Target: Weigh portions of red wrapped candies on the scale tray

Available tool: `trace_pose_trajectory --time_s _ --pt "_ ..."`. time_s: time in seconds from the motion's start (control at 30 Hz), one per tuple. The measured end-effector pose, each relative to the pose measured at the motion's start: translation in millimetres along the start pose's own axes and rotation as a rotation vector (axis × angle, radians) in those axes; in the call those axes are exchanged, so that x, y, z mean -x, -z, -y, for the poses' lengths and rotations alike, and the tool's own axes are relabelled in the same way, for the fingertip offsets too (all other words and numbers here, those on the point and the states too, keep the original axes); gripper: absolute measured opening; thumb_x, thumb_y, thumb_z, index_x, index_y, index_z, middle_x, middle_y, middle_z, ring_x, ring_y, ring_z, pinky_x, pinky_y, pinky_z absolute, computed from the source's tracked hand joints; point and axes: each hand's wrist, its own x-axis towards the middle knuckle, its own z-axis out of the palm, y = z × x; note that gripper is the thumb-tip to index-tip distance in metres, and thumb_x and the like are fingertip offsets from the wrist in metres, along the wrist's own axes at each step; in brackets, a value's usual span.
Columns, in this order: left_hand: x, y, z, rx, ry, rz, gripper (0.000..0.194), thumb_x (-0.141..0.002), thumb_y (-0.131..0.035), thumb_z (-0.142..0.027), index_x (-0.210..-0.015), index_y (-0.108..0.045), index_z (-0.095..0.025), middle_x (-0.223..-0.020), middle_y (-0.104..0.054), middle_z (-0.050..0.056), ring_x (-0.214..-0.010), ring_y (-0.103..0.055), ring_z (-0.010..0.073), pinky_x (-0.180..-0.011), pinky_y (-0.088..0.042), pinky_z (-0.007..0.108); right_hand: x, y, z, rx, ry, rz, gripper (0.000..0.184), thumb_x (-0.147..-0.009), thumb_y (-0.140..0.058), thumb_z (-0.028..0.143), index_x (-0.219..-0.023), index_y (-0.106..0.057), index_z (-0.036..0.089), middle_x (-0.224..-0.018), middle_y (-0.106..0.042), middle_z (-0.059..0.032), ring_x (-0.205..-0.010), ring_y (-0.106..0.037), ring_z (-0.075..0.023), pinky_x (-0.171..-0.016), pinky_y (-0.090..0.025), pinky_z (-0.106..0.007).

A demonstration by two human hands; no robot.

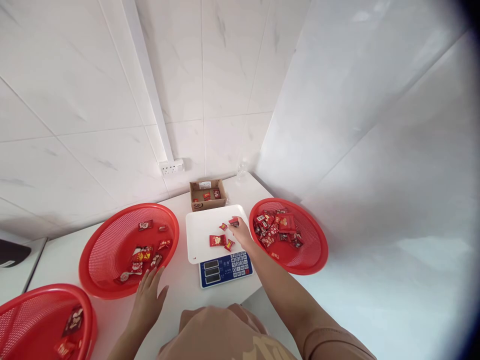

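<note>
Right hand (243,236): thumb and fingertips pinched on a small dark-red packet (234,221), over the far right part of the white tray (198,225). Cannot tell whether the packet bears on the tray or is lifted off it. Left hand (149,300): grasping nothing, fingers spread, at the near right rim of the left basket (87,280); contact with the rim not certain.

Progress, as judged from the layout: 3 other pieces lie on the tray, namely a larger flat packet (217,240) and 2 small twisted sweets (229,245) (223,226). The work on the tray looks partway, with 1 piece in the fingers. Not on the tray: a dense heap of packets (272,227) in the right basket (318,255), scattered packets (142,254) in the left basket, a few more in the near left basket (87,305) and some in the cardboard box (207,204) at the far side. No reading legible on the 3 display windows (212,272) of the scale (225,269).

Materials: baskets in red plastic, round, flared, with fine mesh walls and thick smooth rims. Wrappers glossy, crimped, mostly red with brown and yellow print. Tray smooth, shallow, round-cornered. Scale panel blue, pale keys. Box brown, open-topped, matte. Table (183,287) smooth, white; wall tiles (180,60) pale, grey-veined.
</note>
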Motion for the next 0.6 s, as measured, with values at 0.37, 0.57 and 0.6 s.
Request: trace_pose_trajectory --time_s 0.37,0.57,0.6 --pt "-4.1 -4.3 -1.6 -0.020 -0.048 0.029 0.051 -0.086 -0.035 -0.034 -0.130 -0.050 -0.012 -0.137 -0.049 0.017 -0.132 -0.038 0.0324 -0.106 -0.035 0.053 5.7 11.0 -12.0 0.226 0.121 0.012 0.047 -0.065 -0.073 0.026 -0.111 -0.061 0.026 -0.112 -0.065 -0.0031 -0.104 -0.059 -0.0233 -0.093 -0.043 -0.036" --pt "-2.2 -4.0 0.7 -0.049 -0.056 0.061 0.049 -0.086 -0.036 -0.031 -0.129 -0.051 -0.014 -0.138 -0.048 0.016 -0.131 -0.041 0.0312 -0.106 -0.035 0.052 4.2 75.6 -28.2 0.341 0.117 -0.173 0.039 -0.081 -0.062 0.025 -0.120 -0.057 0.021 -0.131 -0.053 -0.0079 -0.125 -0.044 -0.0253 -0.106 -0.032 -0.044" --pt "-1.9 -4.0 0.5 -0.055 -0.058 0.065 0.049 -0.086 -0.035 -0.031 -0.129 -0.051 -0.013 -0.138 -0.048 0.017 -0.130 -0.041 0.0314 -0.106 -0.035 0.052 5.0 90.3 -33.3 0.355 0.091 -0.191 0.038 -0.084 -0.061 0.027 -0.121 -0.055 0.020 -0.131 -0.052 -0.0086 -0.122 -0.046 -0.0255 -0.103 -0.035 -0.048"
